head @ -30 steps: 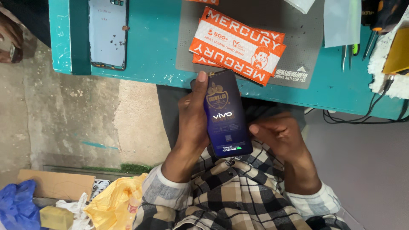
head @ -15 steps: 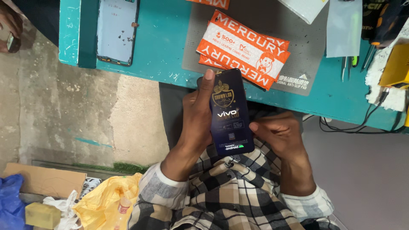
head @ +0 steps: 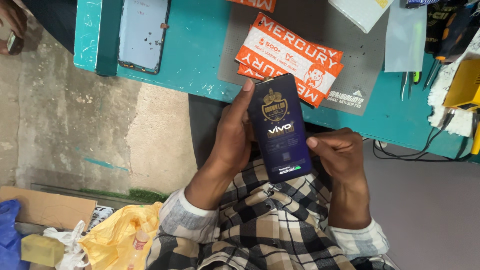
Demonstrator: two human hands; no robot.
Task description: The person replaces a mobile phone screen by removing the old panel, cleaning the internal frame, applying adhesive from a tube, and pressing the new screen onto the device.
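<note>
- Gripping the dark blue phone (head: pixel 281 129) along its left edge, the left hand (head: pixel 231 137) is wrapping its palm behind the device, with the thumb lying up the front edge near the top.
- Right hand (head: pixel 339 152) is closing its grip on the phone's right edge, thumb tip pressing the side near mid-height, fingers curled behind.
- Phone is being held upright and slightly tilted, screen facing the camera, above the person's lap and the checked shirt (head: pixel 260 230); its top end is overlapping the near edge of the teal counter (head: pixel 200 55).
- Orange and white packets (head: pixel 292 55) are lying on a grey mat (head: pixel 345 30) just beyond the phone's top.
- A bare phone screen panel (head: pixel 142 32) is resting on the counter, well to the left of the phone.
- Tweezers (head: pixel 404 85) and black cables (head: pixel 425 150) are sitting to the right of the phone.
- A yellow plastic bag (head: pixel 120 235) is lying on the floor, below and left of the phone.
</note>
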